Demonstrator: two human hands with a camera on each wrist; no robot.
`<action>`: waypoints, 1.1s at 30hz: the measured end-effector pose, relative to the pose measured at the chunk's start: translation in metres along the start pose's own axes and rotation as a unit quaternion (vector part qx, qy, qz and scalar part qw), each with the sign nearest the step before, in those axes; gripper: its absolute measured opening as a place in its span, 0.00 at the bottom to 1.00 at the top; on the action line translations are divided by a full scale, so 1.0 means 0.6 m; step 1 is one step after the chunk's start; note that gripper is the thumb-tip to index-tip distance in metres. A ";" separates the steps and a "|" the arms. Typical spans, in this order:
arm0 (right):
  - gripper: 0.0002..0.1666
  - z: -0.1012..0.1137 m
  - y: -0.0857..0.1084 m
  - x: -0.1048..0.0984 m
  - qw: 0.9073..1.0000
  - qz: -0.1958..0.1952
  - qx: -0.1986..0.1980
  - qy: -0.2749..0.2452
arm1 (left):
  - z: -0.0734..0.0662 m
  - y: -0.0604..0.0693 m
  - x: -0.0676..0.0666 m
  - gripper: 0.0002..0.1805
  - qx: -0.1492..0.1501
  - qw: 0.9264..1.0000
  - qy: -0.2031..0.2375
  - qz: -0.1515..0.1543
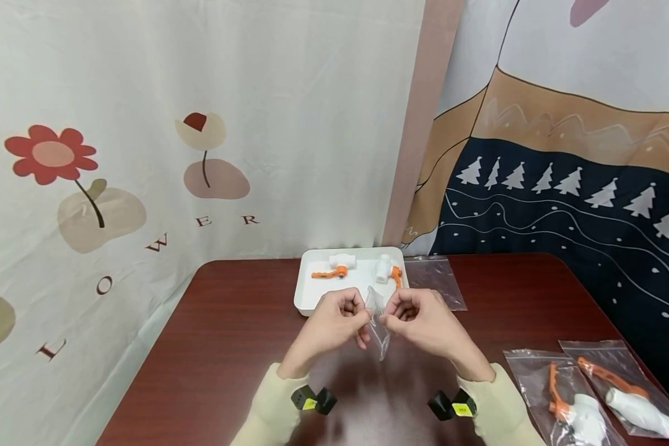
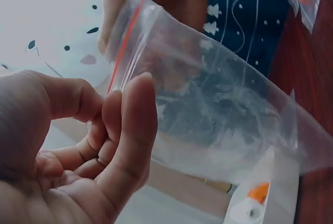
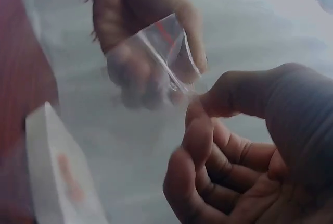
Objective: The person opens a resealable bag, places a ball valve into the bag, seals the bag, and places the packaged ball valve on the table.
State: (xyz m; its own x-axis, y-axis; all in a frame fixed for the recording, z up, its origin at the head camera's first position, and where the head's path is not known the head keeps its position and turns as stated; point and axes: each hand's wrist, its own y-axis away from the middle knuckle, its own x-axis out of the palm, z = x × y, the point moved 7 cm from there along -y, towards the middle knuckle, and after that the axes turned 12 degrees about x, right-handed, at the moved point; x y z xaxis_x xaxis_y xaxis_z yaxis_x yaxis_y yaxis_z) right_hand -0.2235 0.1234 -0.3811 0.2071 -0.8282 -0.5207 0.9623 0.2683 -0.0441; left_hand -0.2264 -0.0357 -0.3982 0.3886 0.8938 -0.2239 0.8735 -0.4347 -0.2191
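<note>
- at the lower centre of the head view, we are seeing a clear bag (image 1: 383, 341) hanging between two hands, its lower tip dangling; a grip near the top is probably leaving the body of the film loose.
- the left hand (image 1: 337, 319) is pinching the bag with thumb and finger together; in the left wrist view we are finding this pinch beside the red stripe (image 2: 125, 47), presumably because the two layers are easiest to work along that edge.
- the right hand (image 1: 420, 319), right of centre, is likewise clamping the film between thumb and finger, its other fingers curling; by facing the left hand, it is likely steadying the opposite side.
- just beyond the hands, we are noting a white tray (image 1: 311, 296), seemingly within easy reach; its raised walls are probably stopping the left valve (image 1: 342, 261) and the right valve (image 1: 383, 269), lying apart inside, from rolling away.
- just right of the tray, a flat bag (image 1: 435, 282) is lying on the table (image 1: 228, 347), perhaps for handy access.
- at the lower right, we are seeing the nearer filled bag (image 1: 526, 371) and the farther filled bag (image 1: 582, 348), each enclosing a white-and-orange valve, presumably resting there out of the hands' way.
</note>
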 end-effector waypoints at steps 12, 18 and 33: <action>0.12 0.021 0.023 -0.039 0.976 -0.133 -0.012 0.171 | -0.009 0.018 -0.038 0.10 -0.034 0.987 -0.158 -0.018; 0.12 0.025 0.031 -0.031 0.970 -0.116 0.016 0.214 | -0.015 0.030 -0.041 0.12 -0.055 0.974 -0.213 0.047; 0.15 0.026 0.030 -0.037 0.988 -0.091 0.009 0.125 | -0.031 0.023 -0.028 0.10 0.005 0.992 -0.113 0.054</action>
State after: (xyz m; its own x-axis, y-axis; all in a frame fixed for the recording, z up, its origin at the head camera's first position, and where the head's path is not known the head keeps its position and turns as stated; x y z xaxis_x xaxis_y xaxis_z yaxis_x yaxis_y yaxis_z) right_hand -0.2081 0.1388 -0.3574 -0.0168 -0.7139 -0.7001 0.9831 0.1159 -0.1418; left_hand -0.2152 -0.0548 -0.3797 0.4035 0.7943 -0.4541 0.8266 -0.5293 -0.1914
